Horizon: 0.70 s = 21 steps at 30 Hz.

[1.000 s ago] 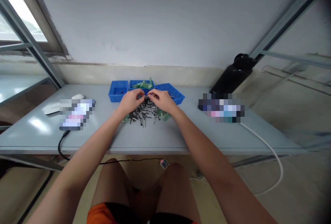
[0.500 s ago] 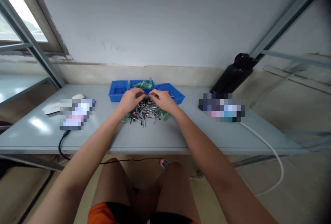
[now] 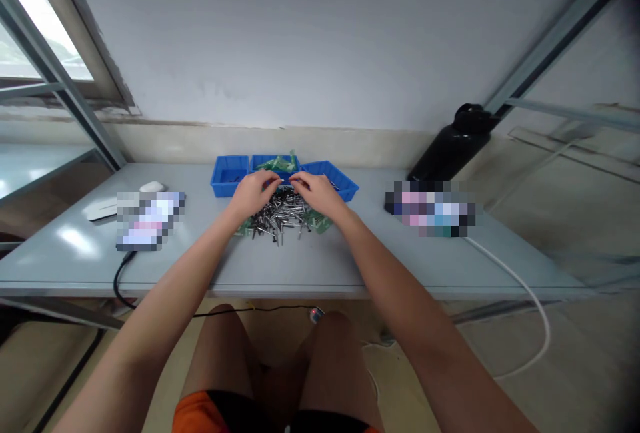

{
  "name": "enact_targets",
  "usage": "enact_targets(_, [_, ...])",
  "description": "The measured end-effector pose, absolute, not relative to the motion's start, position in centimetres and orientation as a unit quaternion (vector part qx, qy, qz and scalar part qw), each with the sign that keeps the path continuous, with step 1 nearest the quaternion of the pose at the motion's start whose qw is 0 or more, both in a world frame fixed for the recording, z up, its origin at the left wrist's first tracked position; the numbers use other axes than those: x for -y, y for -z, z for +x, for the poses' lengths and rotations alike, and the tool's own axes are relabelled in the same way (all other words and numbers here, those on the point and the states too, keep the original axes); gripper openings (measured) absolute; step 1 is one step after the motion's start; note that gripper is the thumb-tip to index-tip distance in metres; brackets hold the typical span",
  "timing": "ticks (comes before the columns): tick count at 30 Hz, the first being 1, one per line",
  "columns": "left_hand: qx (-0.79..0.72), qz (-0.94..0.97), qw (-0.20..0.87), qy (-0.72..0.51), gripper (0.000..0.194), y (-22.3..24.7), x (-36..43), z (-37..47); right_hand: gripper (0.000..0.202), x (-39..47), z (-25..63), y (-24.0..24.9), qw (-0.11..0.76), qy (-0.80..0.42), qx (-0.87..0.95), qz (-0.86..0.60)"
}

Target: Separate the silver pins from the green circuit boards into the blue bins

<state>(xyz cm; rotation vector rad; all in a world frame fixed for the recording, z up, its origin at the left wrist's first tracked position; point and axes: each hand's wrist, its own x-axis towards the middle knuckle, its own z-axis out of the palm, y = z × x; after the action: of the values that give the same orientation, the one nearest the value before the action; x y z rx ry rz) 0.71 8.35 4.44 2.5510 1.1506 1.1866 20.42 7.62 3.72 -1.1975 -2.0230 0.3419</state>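
Note:
Both my hands hover over a heap of small metal pins point(image 3: 280, 216) in the middle of the grey table point(image 3: 350, 260). My left hand point(image 3: 255, 193) and my right hand point(image 3: 316, 192) meet fingertip to fingertip above the heap, pinching something small between them; it is too tiny to make out. Green parts point(image 3: 318, 223) lie at the heap's edges. Just behind my hands stand three blue trays: the left tray point(image 3: 229, 176), the middle tray point(image 3: 274, 163) with green pieces in it, and the right tray point(image 3: 334, 180).
A black bottle point(image 3: 453, 143) leans at the back right. A blurred object point(image 3: 433, 208) with a white cable point(image 3: 520, 293) lies on the right. Another blurred object point(image 3: 149, 218), a white mouse point(image 3: 151, 186) and a black cable point(image 3: 120, 280) are on the left.
My hands have shifted very slightly toward the trays; the fingertips stay pinched together above the heap.

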Motion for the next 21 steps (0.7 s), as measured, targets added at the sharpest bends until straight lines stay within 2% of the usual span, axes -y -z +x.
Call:
enact_targets(9, [-0.368,0.818,0.102,-0.429,0.015,-4.8,-7.9,1.0,0.020,-7.2,20.3,-4.0,0.370,-0.134,0.797,-0.458])
enact_targets(21, [-0.353,0.828,0.154,-0.409,0.011,-5.2,-7.3,1.5,0.023,-6.8,19.6,-3.8,0.326,-0.148,0.834,-0.420])
